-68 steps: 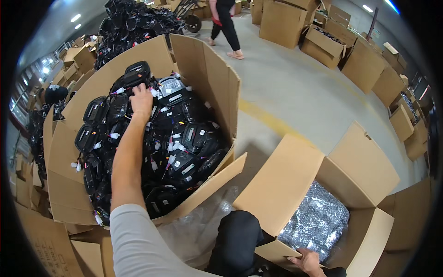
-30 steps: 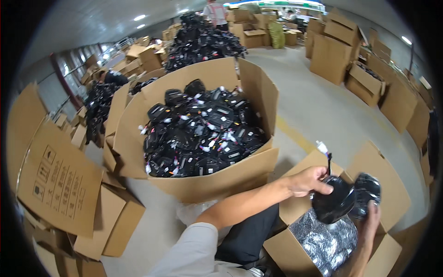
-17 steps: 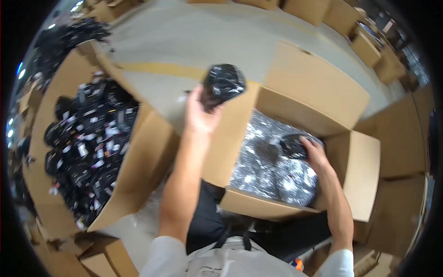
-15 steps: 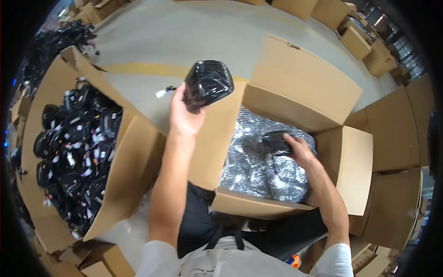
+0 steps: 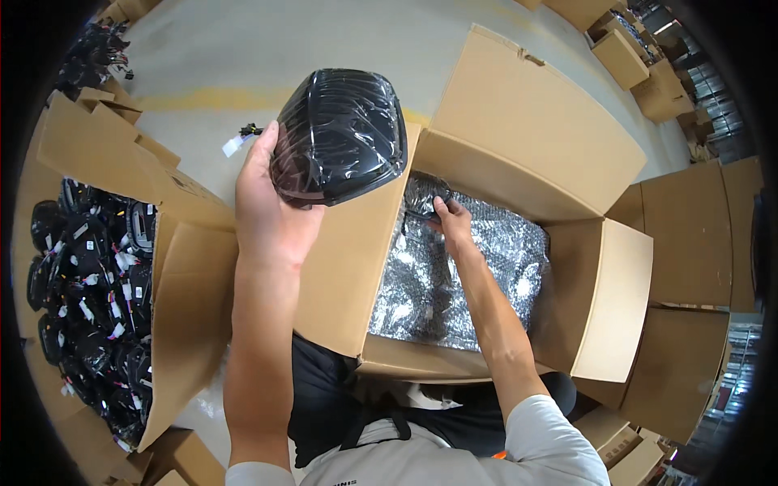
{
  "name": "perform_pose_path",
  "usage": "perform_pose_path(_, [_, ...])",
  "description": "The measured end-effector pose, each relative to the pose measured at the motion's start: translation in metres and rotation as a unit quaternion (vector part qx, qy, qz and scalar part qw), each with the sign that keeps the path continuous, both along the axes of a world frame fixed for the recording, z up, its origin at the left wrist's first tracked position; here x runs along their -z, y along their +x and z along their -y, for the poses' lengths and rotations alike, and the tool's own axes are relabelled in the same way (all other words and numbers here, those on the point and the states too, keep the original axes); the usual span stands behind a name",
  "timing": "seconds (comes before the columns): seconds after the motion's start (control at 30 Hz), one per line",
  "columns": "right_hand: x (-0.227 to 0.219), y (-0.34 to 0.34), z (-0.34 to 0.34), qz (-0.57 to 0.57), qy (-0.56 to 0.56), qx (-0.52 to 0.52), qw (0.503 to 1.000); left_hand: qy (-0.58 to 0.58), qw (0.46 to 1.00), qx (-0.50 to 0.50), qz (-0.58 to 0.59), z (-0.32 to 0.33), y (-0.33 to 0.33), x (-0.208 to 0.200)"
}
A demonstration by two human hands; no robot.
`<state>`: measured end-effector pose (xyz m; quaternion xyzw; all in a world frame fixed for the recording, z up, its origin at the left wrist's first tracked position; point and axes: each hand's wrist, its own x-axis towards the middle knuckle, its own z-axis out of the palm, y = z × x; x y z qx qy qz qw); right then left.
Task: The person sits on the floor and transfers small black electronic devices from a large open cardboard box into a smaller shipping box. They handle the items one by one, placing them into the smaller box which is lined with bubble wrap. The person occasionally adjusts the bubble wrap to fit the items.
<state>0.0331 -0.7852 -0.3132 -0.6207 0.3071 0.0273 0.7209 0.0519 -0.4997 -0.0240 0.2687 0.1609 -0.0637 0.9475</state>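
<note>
My left hand is raised and closed around a black rounded housing wrapped in shiny clear film. A short cable ending in a white plug sticks out on its left side. Down inside the open cardboard box, my right hand grips the edge of a second black film-wrapped housing at the far left corner. That piece rests on or just above silvery bubble wrap, which covers the contents beneath.
To the left stands another open carton full of similar black units with wires and white plugs. Flaps of the middle box stand up at the far side and spread at left and right. More cartons crowd the right.
My left hand has brought its housing closer to the camera. My right hand has carried the other housing from the middle of the bubble wrap to the box's far left corner.
</note>
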Motion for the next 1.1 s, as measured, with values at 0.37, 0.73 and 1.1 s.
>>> perform_pose_path(0.37, [-0.147,-0.016,-0.018,0.206,-0.128,-0.239,0.940,-0.046,0.992,0.083,0.089,0.044,-0.008,0.038])
perform_pose_path(0.73, [-0.150,-0.015,0.100,0.069,0.189,-0.135,0.970,0.126,0.938,0.323,0.008,0.083,-0.061,0.035])
perform_pose_path(1.1, [-0.004,-0.019,0.102,0.009,-0.120,0.020,0.993,0.163,0.941,0.296,0.035,0.071,-0.063,0.036])
